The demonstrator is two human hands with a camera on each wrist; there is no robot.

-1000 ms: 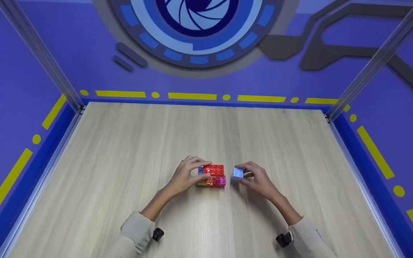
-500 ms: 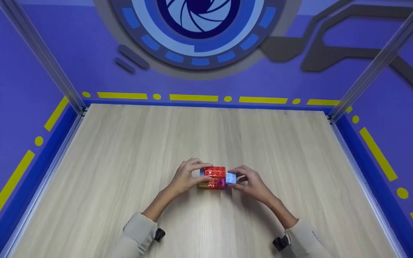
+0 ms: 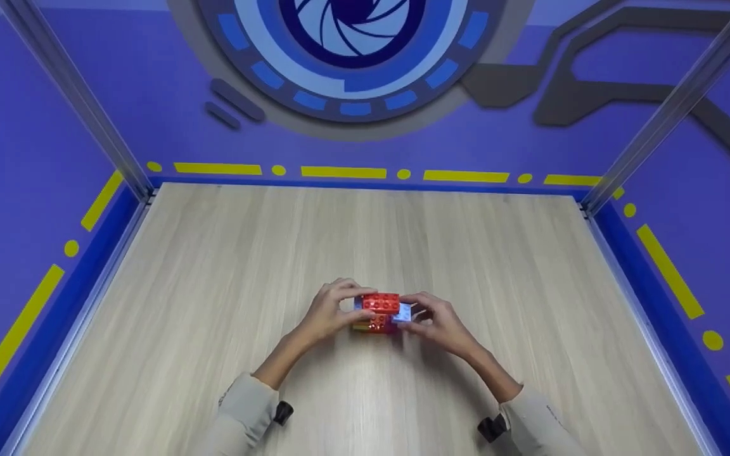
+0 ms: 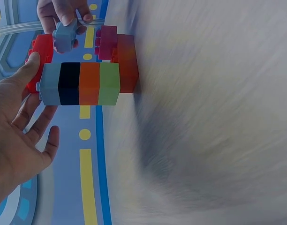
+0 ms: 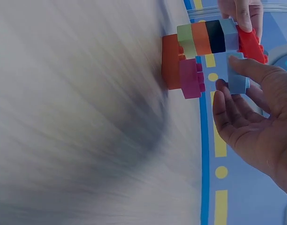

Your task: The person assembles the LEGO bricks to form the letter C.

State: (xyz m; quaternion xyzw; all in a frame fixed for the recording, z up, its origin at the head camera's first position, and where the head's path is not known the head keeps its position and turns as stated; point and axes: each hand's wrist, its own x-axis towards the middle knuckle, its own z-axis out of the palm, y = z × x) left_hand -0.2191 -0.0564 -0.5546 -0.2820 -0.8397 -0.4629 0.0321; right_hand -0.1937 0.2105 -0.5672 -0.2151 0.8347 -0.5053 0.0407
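My left hand (image 3: pixel 327 313) pinches a red building brick (image 3: pixel 381 303) at the top of a stack. In the left wrist view, the column under it has a light blue brick (image 4: pixel 50 84), a dark brick (image 4: pixel 69 84), an orange brick (image 4: pixel 89 84) and a light green brick (image 4: pixel 109 84). They stand on one end of an orange-red base brick (image 4: pixel 128 65) on the table. A magenta brick (image 5: pixel 190 78) sits on the base's other end. Above it, apart, my right hand (image 3: pixel 438 322) pinches a loose light blue brick (image 5: pixel 236 75) between thumb and fingers, under the red brick's overhang.
The wood-grain table (image 3: pixel 244 240) spreads around the stack. Blue-purple printed walls (image 3: pixel 441 145) with yellow dashes enclose its back and sides. Metal posts (image 3: pixel 656 120) stand at the back corners.
My right hand has moved left with the light blue brick, from beside the stack to above the magenta brick. My left hand has stayed on the red brick.
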